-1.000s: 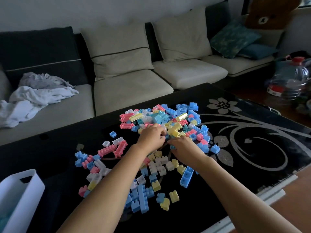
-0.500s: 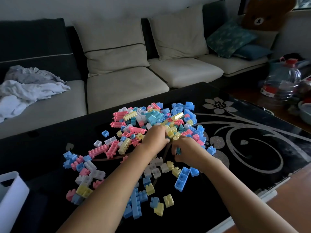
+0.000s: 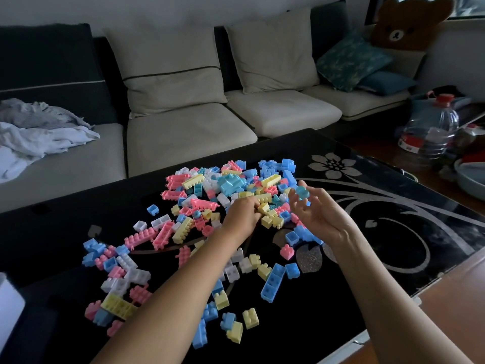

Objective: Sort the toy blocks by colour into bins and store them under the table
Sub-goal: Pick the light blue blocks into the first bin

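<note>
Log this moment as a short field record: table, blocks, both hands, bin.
table: black glass top with a floral pattern
block pile: pink, blue, yellow and white, mixed and unsorted on the table
left hand: fingers curled down into the block pile; grip unclear
right hand: held above the pile, pinching a small teal round piece
white bin: only a corner shows, at the left edge

hands (image 3: 242, 218) (image 3: 319, 219) 2 | blocks (image 3: 228, 183) dozens | table (image 3: 78, 219) 1 | plush bear (image 3: 409, 24) 1
</note>
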Available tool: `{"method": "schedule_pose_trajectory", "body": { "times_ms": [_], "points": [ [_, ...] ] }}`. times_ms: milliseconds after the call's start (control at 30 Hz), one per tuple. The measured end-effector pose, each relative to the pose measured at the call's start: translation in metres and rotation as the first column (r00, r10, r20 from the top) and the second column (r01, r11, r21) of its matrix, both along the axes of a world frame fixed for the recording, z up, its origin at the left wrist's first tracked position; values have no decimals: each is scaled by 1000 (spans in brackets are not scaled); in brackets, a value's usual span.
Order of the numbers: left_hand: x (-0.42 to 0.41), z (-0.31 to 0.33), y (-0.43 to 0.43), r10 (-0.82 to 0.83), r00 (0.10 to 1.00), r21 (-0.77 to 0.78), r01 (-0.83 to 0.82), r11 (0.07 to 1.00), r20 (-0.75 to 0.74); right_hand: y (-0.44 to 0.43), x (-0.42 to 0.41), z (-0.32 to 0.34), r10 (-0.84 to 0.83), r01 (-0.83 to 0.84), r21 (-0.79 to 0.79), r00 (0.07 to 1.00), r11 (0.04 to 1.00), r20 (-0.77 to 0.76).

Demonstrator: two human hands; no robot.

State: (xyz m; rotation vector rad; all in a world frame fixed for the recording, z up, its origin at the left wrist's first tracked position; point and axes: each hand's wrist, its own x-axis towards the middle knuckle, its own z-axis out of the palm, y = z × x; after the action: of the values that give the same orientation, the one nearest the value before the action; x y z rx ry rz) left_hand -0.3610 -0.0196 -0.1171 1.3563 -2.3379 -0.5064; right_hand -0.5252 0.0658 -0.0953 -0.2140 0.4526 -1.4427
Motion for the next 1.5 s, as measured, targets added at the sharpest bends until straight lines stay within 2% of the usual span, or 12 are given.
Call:
{"method": "schedule_pose_trajectory", "body": {
  "times_ms": [167,267,300,367,467,533,600,700,800,867,967,1500],
  "points": [
    [11,14,1,153,949,256,-81,963,-275,-5,6,2,-52,48,132,998,990,26],
    [8,41,-4,644,478,799,290,527,-597,-11,10,3,-92,112,171,989,979,-117],
    [7,48,-6,766,316,797,458,393,-560,-11,11,3,-108,131,171,985,976,-137],
    [3,54,-10,857,183,742,605,287,-481,-11,11,3,-136,168,166,973,972,-186],
    [-13,60,-10,805,292,781,546,304,-517,-11,11,2,-187,260,183,921,948,-341],
    [-26,56,-13,531,638,782,191,593,-558,-10,12,4,-204,346,176,818,921,-538],
    [-35,45,-15,130,953,375,-19,927,-274,-7,14,5,-166,396,136,638,908,-752],
    [-33,34,-15,-194,972,133,176,975,133,-6,17,5,-92,396,-9,191,918,-977],
    [-24,27,-17,-307,932,133,285,949,193,-6,26,-3,-77,210,-185,-438,960,-896],
    [-20,27,-19,-335,920,114,317,941,204,-6,33,-8,-58,81,-133,-605,988,-794],
    [-18,27,-20,-354,910,110,338,935,218,-7,33,-7,-20,50,-72,-672,996,-740],
    [-8,6,2,-116,751,-321,409,854,650,5,23,-8,-23,136,-130,-602,982,-798]
  ]
}}
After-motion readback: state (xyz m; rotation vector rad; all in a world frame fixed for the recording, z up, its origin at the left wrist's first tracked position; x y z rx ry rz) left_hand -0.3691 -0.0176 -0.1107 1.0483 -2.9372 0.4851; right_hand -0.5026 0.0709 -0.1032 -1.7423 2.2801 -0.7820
